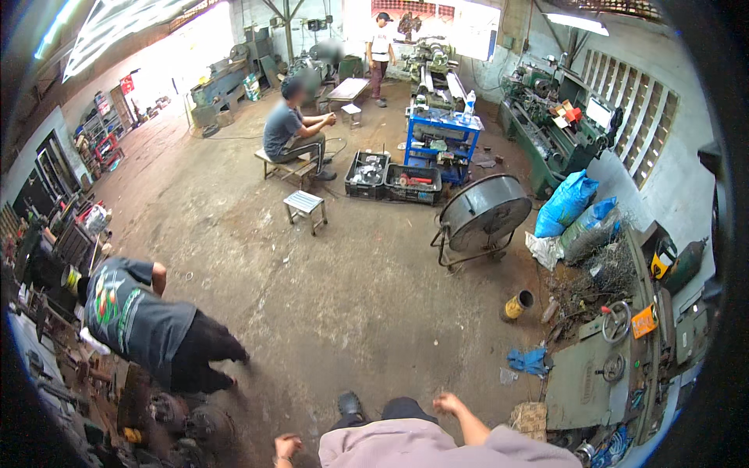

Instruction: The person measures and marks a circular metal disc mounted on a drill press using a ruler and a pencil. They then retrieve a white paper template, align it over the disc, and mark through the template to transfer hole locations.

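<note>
Head view: both hands (287, 446) (448, 402) hang well apart above the floor (343, 312)

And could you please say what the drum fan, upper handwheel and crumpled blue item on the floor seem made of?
Drum fan: likely painted metal, from its dull sheen. Upper handwheel: probably bare metal, silvery. Crumpled blue item: matte with soft folds, perhaps cloth, possibly plastic.

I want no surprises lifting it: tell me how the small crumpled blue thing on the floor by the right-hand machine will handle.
The crumpled blue thing is probably floppy, since it lies in folds on the floor. It looks thin, so likely light, though cloth or plastic I can't tell. Lying low, it seems unlikely to roll.
</note>
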`<state>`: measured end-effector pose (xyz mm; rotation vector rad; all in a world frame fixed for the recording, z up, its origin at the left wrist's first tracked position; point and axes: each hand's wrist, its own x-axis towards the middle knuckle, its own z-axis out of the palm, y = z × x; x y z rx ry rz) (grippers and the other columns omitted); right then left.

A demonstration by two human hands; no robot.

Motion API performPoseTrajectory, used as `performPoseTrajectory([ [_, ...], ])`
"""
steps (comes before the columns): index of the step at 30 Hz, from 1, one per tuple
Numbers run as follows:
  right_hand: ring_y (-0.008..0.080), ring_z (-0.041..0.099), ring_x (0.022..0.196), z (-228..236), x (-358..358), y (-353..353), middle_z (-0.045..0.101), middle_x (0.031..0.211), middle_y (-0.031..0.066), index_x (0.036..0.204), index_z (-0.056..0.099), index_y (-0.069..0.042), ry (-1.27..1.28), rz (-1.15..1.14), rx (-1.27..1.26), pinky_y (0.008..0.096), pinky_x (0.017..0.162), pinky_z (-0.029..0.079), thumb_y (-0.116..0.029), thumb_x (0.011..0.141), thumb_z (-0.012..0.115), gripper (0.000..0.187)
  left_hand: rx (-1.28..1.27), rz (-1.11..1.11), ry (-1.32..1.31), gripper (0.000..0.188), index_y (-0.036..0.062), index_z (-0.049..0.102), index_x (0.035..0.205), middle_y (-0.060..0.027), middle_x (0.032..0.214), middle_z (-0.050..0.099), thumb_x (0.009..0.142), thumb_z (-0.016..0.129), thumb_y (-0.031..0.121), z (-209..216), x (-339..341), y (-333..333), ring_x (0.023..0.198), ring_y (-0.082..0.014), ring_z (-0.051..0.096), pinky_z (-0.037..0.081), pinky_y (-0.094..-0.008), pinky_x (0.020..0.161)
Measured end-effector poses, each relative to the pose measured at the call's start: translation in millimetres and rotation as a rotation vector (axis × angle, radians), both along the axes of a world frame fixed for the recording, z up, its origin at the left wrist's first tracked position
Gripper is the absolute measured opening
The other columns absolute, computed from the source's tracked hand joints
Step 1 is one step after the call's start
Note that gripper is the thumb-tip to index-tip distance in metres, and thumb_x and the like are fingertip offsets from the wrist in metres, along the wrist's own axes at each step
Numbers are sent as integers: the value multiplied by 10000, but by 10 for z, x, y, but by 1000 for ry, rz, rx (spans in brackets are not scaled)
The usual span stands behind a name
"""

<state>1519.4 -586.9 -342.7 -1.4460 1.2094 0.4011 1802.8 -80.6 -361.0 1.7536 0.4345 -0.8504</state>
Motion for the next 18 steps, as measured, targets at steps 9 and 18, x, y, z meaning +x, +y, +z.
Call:
performPoseTrajectory([
  [9, 234, 683, 830, -233, 465, -254, 709, 987, 123, 1050, 710, -29, 227, -515, 235, 380, 681, 550, -221, 864, 656, 273, -94, -223, -329, 379, -18, 677, 1095, -111, 945, 710, 724, 665, -97, 662, 3826, -2453, 799, -181, 673, 564, -304, 662],
  [18, 167, 652, 764, -316, 3014, -2626, 708, 790, 72, 901, 721, -45, -42, -381, 67, 343, 635, 506, -215, 855, 665, 185, 58, -210, 88, 98, -79, 663, 916, -180, 743, 704, 850, 647, -8, 307, 4376, -4124, 533, -265, 668, 528, -382, 453],
])
